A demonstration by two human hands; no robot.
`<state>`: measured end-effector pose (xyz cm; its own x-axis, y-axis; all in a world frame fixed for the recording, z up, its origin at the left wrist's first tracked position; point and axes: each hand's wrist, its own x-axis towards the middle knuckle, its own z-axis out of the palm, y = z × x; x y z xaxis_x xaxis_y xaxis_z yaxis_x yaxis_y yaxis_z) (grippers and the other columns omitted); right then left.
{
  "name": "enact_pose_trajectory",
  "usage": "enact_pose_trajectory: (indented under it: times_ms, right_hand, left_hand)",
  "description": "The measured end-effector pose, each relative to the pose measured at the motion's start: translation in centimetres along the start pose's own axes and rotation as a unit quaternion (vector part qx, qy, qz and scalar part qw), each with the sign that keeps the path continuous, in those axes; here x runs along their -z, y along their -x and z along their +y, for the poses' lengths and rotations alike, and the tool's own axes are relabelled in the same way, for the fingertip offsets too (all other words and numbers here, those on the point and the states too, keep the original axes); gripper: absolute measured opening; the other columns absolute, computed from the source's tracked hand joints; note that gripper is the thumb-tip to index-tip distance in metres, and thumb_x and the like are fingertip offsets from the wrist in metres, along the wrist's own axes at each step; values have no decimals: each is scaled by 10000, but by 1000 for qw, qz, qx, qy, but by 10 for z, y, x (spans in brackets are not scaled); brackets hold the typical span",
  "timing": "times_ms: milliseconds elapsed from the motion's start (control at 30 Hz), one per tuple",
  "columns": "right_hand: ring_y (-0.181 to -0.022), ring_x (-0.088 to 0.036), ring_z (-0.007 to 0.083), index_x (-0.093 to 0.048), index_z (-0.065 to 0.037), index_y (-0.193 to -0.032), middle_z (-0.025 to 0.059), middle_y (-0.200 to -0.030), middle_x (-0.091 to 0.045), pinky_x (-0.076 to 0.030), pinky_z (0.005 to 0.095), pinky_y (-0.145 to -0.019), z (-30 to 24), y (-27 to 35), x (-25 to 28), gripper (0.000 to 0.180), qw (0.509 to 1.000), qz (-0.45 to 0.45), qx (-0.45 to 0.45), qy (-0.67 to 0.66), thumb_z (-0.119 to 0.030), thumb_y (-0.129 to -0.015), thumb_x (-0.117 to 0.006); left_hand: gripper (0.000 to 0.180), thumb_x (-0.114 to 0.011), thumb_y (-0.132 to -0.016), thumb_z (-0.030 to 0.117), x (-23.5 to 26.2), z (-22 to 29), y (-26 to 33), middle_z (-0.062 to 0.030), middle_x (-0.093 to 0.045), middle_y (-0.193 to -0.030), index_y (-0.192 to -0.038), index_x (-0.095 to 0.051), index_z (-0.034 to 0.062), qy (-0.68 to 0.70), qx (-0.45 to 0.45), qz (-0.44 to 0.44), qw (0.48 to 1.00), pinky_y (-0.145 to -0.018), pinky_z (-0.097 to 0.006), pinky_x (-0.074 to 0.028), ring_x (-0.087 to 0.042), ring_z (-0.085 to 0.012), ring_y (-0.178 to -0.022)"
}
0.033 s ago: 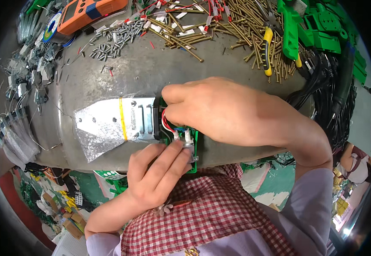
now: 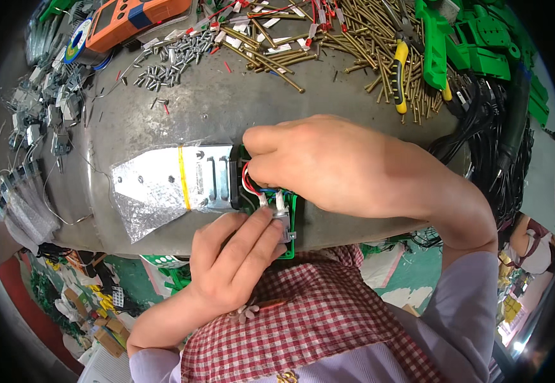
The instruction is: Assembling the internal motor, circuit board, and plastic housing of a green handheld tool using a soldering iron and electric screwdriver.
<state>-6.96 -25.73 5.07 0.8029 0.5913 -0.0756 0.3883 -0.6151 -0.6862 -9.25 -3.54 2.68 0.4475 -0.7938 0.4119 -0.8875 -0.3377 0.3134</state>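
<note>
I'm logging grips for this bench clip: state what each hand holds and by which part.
The left hand pinches the small grey switch on the green housing by its body. The right hand covers the red wires; its grip cannot be told.

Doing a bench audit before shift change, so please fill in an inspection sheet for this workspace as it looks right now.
Surface: grey worktable, worn, bare only in the middle.
Job's things: green part with red, white and blue wires, beside a metal plate in clear bubble wrap with a yellow band.
Clutter: brass rods, silver screws, yellow-handled pliers, orange meter, green plastic parts, small metal pieces.
Grips: left hand pinches the part's near end; right hand covers its top by the wires.
Cables: black bundle at right edge.
Surroundings: boxes on floor, lower left.
</note>
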Motion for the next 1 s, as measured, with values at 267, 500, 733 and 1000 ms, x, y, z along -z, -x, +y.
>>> enact_pose_trajectory:
  times_ms: [267,500,733,1000]
  right_hand:
    - [-792,-566,302,-570,1,-864,121,-858,-498,-462,386,-641,1,-1,-3,112,1000,20,16,2,-49,-778,-520]
    - [-720,-545,326,-556,-14,-880,128,-837,-486,-436,396,-601,2,3,-6,75,998,53,15,-39,-41,-811,-551]
    - [-809,-604,248,-579,-42,-1073,95,-981,-585,-485,310,-694,-8,6,8,298,991,25,-87,-100,-51,-785,-655]
    - [-766,-598,205,-547,-38,-1142,69,-913,-586,-490,322,-677,-10,22,-5,501,969,114,-108,-190,-44,-683,-748]
  left_hand:
    - [462,-766,-611,135,6,4,-2,-104,-638,-1081,-1037,-629,19,27,78,-45,996,-779,-366,-468,-552,-287,-915]
    - [346,-638,-696,133,-2,6,-1,-80,-626,-1126,-1039,-651,102,-45,57,4,997,-672,-282,-427,-543,-202,-864]
    - [460,-684,-646,132,8,4,-3,-112,-607,-1176,-1091,-608,46,-17,68,-49,996,-697,-311,-433,-541,-228,-860]
    - [378,-605,-743,123,9,2,-6,-155,-594,-1169,-1091,-584,-24,14,61,-51,997,-681,-309,-446,-548,-232,-887]
